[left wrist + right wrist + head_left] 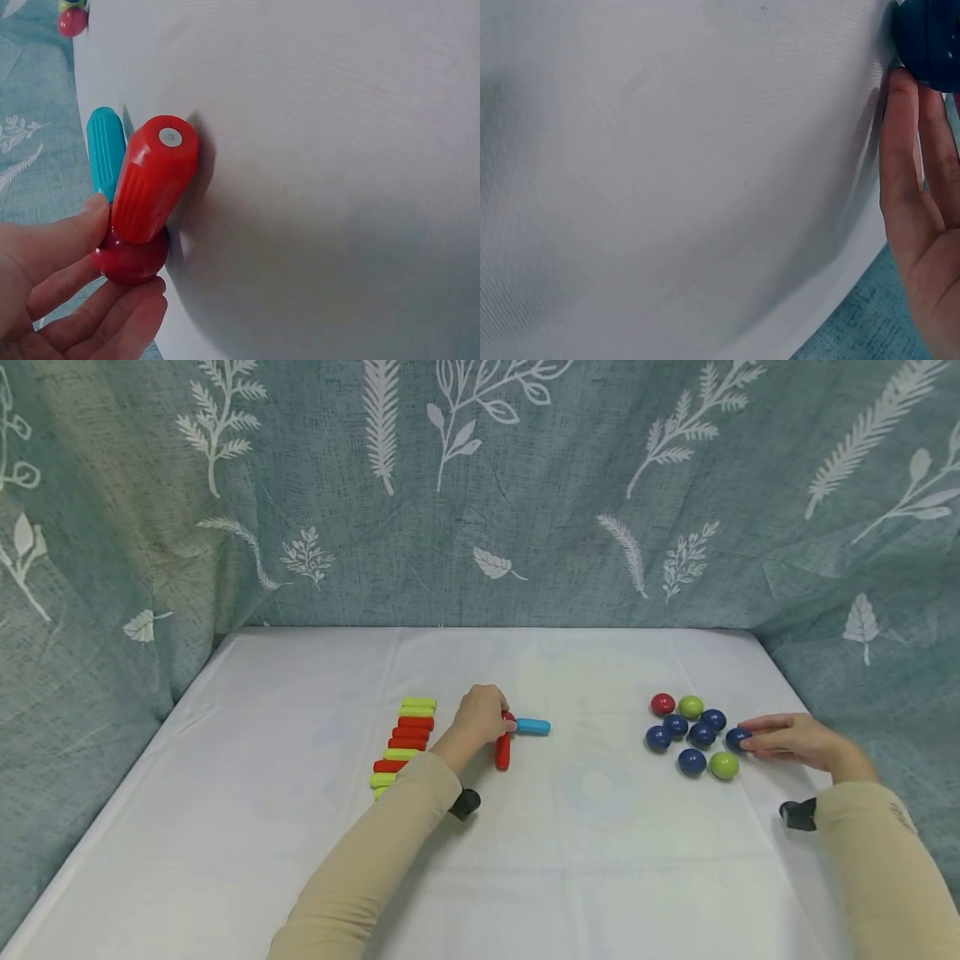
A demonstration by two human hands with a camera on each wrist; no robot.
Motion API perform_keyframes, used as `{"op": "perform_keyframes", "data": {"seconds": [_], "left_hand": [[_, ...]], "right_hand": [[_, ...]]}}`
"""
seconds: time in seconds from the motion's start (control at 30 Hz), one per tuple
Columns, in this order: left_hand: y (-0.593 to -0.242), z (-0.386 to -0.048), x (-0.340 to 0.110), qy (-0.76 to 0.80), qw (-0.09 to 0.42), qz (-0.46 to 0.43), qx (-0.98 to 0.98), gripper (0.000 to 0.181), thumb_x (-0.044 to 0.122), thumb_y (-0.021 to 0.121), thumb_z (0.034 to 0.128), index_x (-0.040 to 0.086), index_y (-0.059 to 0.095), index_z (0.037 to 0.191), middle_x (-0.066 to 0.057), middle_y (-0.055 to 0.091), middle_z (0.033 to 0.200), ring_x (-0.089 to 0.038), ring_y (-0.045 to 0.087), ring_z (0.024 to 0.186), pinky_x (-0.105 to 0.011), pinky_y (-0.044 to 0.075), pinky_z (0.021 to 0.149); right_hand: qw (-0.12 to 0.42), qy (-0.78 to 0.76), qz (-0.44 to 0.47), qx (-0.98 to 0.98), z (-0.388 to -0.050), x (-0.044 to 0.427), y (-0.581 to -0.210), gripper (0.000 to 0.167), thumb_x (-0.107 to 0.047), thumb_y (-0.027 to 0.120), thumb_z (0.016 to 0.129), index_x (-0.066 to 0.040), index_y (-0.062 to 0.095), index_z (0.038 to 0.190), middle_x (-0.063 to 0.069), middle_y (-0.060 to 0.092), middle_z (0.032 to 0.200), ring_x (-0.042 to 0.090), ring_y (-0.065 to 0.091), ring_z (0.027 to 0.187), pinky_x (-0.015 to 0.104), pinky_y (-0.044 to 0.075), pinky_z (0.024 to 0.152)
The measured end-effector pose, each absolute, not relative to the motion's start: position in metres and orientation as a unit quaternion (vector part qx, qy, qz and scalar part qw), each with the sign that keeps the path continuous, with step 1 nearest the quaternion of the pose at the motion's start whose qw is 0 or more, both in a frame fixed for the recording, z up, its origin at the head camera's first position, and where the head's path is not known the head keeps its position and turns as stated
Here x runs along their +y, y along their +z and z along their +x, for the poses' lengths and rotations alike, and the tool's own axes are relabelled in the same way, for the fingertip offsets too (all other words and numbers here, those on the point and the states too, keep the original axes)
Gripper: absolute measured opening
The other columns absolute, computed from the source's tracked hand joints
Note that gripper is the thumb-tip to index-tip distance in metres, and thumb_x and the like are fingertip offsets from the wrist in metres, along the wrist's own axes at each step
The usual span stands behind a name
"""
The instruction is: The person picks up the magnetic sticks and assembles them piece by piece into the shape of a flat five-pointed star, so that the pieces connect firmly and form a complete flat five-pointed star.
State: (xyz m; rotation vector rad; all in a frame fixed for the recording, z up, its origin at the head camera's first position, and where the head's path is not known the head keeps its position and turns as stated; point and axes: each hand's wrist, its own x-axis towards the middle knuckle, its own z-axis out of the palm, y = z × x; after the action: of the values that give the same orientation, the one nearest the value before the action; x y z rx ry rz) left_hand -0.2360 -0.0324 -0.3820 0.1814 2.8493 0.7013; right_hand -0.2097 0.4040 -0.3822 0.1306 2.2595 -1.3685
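My left hand [477, 717] pinches a red ball [133, 257] between thumb and fingers. A red grooved rod [503, 752] extends from that ball toward the near side, a pale disc on its end. At the ball's other side a light-blue rod [533, 727] points right; whether it is joined there is hidden by the fingers. My right hand [798, 743] has its fingertips around a dark blue ball [737, 740] at the right edge of a group of balls. In the right wrist view, only part of this blue ball [934, 45] shows above the fingers [900, 150].
Left of my left hand, a column of yellow-green rods [418, 702] and red rods [411, 733] lies partly behind the sleeve. The ball group includes a red ball [663, 704], green balls [724, 766] and several blue ones [692, 762]. A curtain [480, 527] hangs behind the white-covered table [600, 877].
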Motion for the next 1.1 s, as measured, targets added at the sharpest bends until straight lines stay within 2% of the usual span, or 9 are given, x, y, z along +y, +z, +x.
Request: {"op": "perform_keyframes", "data": {"seconds": [0.07,0.2,0.33,0.47,0.63,0.77,0.9,1.0,1.1], "left_hand": [[-0.382,-0.236,-0.032,0.241,0.104,0.058,0.963,0.030,0.018,0.071,0.0807,0.001,0.066,0.105,-0.010,0.064,0.096,-0.020,0.054,0.084,-0.025,0.049,0.069],[-0.380,-0.236,-0.032,0.247,0.109,0.053,0.961,0.027,0.018,0.071,0.0805,0.001,0.067,0.100,-0.009,0.062,0.088,-0.019,0.053,0.079,-0.023,0.048,0.063],[-0.381,-0.236,-0.033,0.247,0.108,0.050,0.962,0.026,0.018,0.071,0.0805,0.001,0.066,0.099,-0.008,0.060,0.086,-0.019,0.052,0.078,-0.023,0.048,0.063],[-0.381,-0.236,-0.033,0.242,0.103,0.051,0.963,0.026,0.018,0.071,0.0808,0.001,0.066,0.099,-0.008,0.060,0.085,-0.019,0.052,0.078,-0.025,0.048,0.065],[-0.382,-0.235,-0.033,0.244,0.096,0.053,0.964,0.024,0.018,0.070,0.0814,-0.001,0.066,0.096,-0.008,0.060,0.083,-0.019,0.052,0.076,-0.025,0.048,0.064],[-0.382,-0.233,-0.032,0.249,0.099,0.043,0.962,0.024,0.017,0.069,0.0816,-0.001,0.065,0.096,-0.009,0.059,0.083,-0.020,0.052,0.076,-0.025,0.048,0.063],[-0.383,-0.233,-0.032,0.247,0.104,0.039,0.963,0.023,0.018,0.069,0.0820,0.000,0.065,0.096,-0.008,0.058,0.082,-0.020,0.052,0.076,-0.024,0.048,0.062],[-0.383,-0.233,-0.032,0.248,0.106,0.039,0.962,0.022,0.018,0.069,0.0822,0.000,0.064,0.095,-0.008,0.058,0.082,-0.020,0.052,0.076,-0.024,0.048,0.062],[-0.383,-0.234,-0.032,0.247,0.105,0.040,0.963,0.023,0.018,0.069,0.0824,0.000,0.064,0.096,-0.008,0.058,0.082,-0.020,0.052,0.077,-0.024,0.048,0.063]], "right_hand": [[0.245,-0.490,0.045,0.835,-0.211,0.405,-0.381,0.046,-0.016,0.069,0.081,0.003,0.055,0.121,-0.014,0.061,0.094,0.000,0.059,0.082,0.023,0.049,0.077],[0.234,-0.460,0.039,0.856,-0.214,0.408,-0.375,0.056,-0.022,0.067,0.084,0.007,0.047,0.127,-0.014,0.061,0.095,-0.002,0.058,0.083,0.023,0.049,0.078],[0.208,-0.417,0.023,0.885,-0.217,0.402,-0.364,0.066,-0.030,0.062,0.087,0.012,0.037,0.131,-0.001,0.061,0.107,-0.004,0.055,0.085,0.033,0.048,0.085],[0.164,-0.362,-0.005,0.917,-0.222,0.379,-0.350,0.065,-0.038,0.060,0.087,0.008,0.042,0.129,0.018,0.057,0.117,0.006,0.054,0.091,0.046,0.044,0.088],[0.135,-0.364,-0.053,0.920,-0.232,0.330,-0.338,0.056,-0.033,0.064,0.085,0.006,0.050,0.123,0.020,0.059,0.113,0.018,0.056,0.095,0.047,0.043,0.088],[0.146,-0.381,-0.095,0.908,-0.240,0.287,-0.343,0.051,-0.029,0.067,0.083,0.004,0.055,0.119,0.016,0.062,0.108,0.022,0.060,0.091,0.043,0.047,0.083],[0.177,-0.389,-0.109,0.897,-0.246,0.249,-0.356,0.049,-0.027,0.069,0.081,0.005,0.057,0.117,0.018,0.062,0.109,0.028,0.059,0.095,0.038,0.049,0.079],[0.195,-0.386,-0.111,0.895,-0.251,0.229,-0.368,0.046,-0.026,0.069,0.081,0.004,0.058,0.116,0.019,0.061,0.111,0.026,0.058,0.097,0.035,0.049,0.079],[0.209,-0.396,-0.105,0.888,-0.255,0.214,-0.379,0.044,-0.024,0.069,0.081,0.003,0.058,0.115,0.018,0.061,0.109,0.022,0.060,0.092,0.033,0.050,0.078]]}}
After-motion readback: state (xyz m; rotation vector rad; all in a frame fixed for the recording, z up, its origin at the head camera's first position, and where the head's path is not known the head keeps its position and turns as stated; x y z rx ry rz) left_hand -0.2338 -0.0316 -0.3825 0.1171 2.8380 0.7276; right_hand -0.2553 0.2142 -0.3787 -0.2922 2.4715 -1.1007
